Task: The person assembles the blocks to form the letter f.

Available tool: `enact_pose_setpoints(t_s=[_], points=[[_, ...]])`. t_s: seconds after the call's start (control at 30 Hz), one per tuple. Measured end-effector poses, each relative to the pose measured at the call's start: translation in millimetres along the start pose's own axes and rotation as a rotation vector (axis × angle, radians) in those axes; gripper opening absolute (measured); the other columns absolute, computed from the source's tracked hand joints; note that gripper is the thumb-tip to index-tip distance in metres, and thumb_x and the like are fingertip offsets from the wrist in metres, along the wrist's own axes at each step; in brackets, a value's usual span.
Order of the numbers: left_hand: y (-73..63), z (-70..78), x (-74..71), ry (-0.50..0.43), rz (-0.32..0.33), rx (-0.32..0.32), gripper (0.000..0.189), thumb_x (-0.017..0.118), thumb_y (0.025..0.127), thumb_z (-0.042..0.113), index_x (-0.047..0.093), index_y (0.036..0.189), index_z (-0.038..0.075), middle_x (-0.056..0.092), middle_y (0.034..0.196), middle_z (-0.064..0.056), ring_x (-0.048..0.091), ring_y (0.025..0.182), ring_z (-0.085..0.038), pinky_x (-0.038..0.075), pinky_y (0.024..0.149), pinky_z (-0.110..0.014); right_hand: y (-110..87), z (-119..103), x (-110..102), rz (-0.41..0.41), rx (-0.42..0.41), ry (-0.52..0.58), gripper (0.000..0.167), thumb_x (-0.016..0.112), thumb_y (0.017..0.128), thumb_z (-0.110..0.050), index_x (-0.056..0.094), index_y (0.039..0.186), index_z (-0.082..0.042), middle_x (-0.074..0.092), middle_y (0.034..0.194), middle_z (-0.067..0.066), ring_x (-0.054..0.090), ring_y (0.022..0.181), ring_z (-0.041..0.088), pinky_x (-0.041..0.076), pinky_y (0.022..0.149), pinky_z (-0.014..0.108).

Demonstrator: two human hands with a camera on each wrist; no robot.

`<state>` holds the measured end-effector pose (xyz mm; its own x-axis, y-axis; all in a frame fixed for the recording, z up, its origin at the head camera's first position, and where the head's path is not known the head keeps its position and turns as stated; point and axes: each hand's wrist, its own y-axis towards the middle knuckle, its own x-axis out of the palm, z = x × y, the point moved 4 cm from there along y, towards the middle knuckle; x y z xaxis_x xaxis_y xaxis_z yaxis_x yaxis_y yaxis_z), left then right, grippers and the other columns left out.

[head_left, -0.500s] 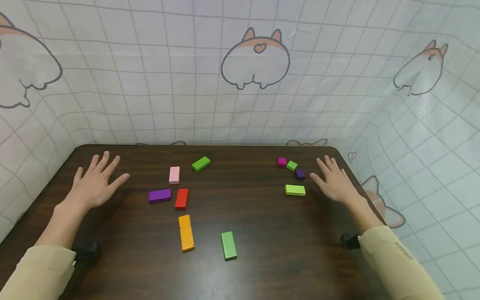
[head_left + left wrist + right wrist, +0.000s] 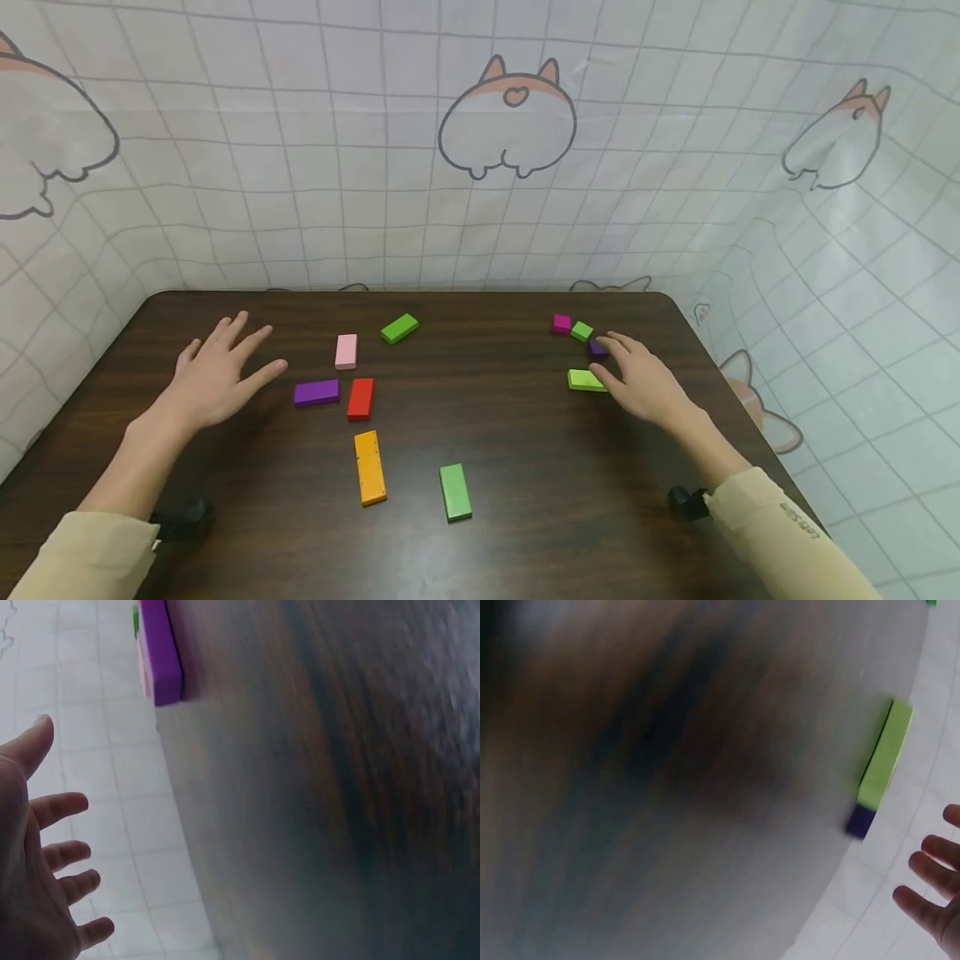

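Note:
My left hand [image 2: 213, 379] hovers over the table's left side with its fingers spread, holding nothing. Nearest to it lies a purple block [image 2: 317, 393], also seen in the left wrist view [image 2: 163, 656]. Over on the right, my right hand [image 2: 641, 379] is held above the table with loosely bent fingers and nothing in them. In the head view its fingertips overlap a dark purple cube [image 2: 597, 349] and the end of a yellow-green block [image 2: 585, 381]. The right wrist view shows the fingers [image 2: 922, 904] apart from both. A green cube [image 2: 582, 332] and a magenta cube [image 2: 562, 324] lie just beyond.
Around the middle-left lie a pink block [image 2: 346, 352], a red block [image 2: 360, 399], an orange block [image 2: 370, 468] and a green block [image 2: 400, 328]. Another green block [image 2: 455, 492] lies near the front. A white checked curtain [image 2: 360, 208] encloses the dark wooden table [image 2: 517, 433].
Both hands have moved inward: the left to the right, the right to the left until it overlaps the dark purple cube and yellow-green block in view. The blocks stay in place.

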<state>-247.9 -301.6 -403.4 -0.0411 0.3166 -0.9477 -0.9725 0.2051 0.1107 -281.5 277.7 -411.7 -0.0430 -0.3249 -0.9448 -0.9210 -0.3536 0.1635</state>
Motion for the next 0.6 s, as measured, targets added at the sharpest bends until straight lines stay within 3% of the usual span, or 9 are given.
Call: enact_pose_setpoints(t_s=[0.3, 0.6], points=[[-4.1, 44.8, 1.0, -0.001, 0.074, 0.119, 0.072, 0.061, 0.1, 0.053, 0.05, 0.149, 0.001, 0.031, 0.159, -0.028, 0.029, 0.142, -0.053, 0.02, 0.103, -0.077, -0.9, -43.0, 11.7, -0.007, -0.066, 0.045, 0.049, 0.057, 0.106, -0.042, 0.062, 0.136, -0.004, 0.06, 0.139, 0.015, 0.052, 0.132, 0.037, 0.045, 0.102, 0.058], [-11.1, 74.2, 10.3, -0.003, 0.058, 0.178, 0.069, 0.068, 0.096, 0.05, 0.056, 0.145, 0.003, 0.04, 0.153, -0.026, 0.035, 0.139, -0.049, 0.023, 0.103, -0.074, -7.4, -83.0, 16.2, 0.024, -0.214, 0.037, 0.04, 0.064, 0.103, -0.038, 0.07, 0.125, -0.005, 0.068, 0.125, 0.009, 0.065, 0.115, 0.028, 0.054, 0.092, 0.049]])
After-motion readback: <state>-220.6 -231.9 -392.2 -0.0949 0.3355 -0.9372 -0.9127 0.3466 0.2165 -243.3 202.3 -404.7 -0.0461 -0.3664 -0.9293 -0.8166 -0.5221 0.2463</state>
